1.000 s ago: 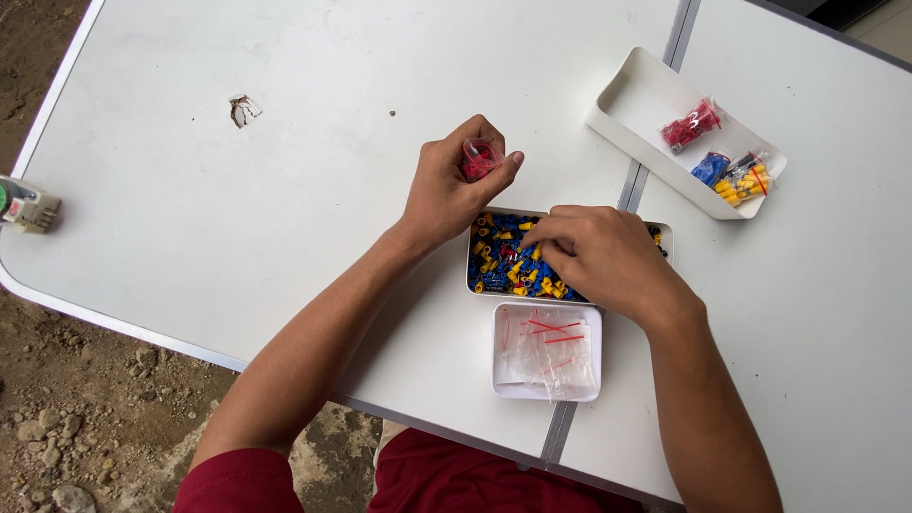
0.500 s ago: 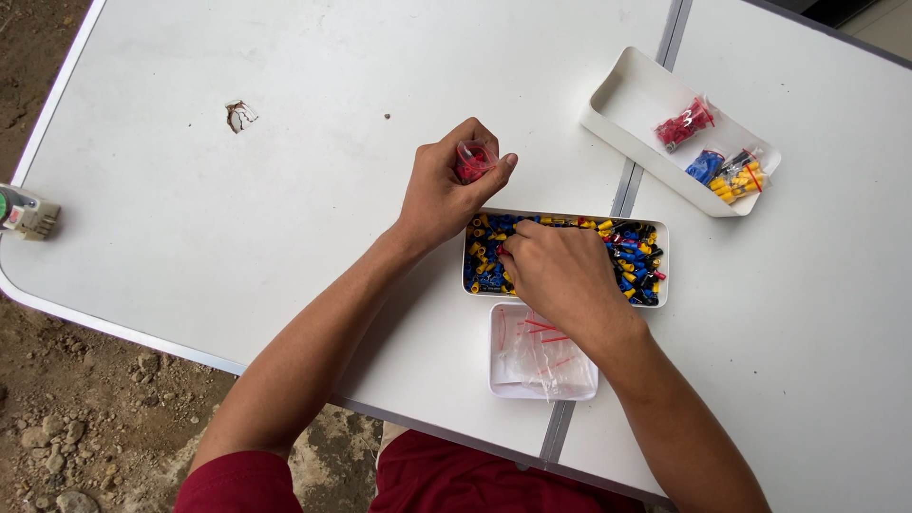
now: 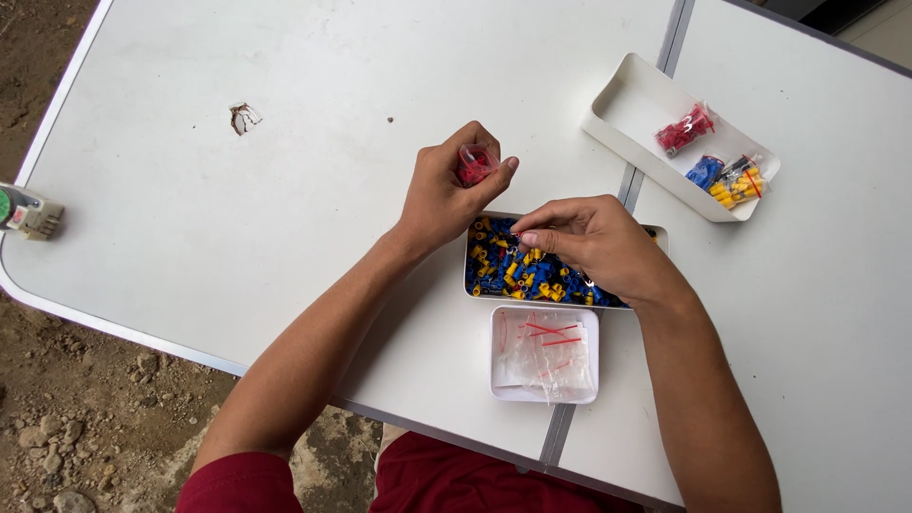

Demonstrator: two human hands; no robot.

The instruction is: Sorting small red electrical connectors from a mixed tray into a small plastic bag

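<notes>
Right hand [image 3: 591, 245] lifted, pinching over tray [image 3: 472, 275]

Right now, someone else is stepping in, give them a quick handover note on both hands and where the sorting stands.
Left hand pinches a small clear bag of red pieces above the table.
Right hand picks with its fingertips in the tray of mixed pieces.
Small tray holds empty clear bags.
Long tray holds three filled bags: red, blue, yellow.
Left: many mixed pieces remain unsorted.
</notes>
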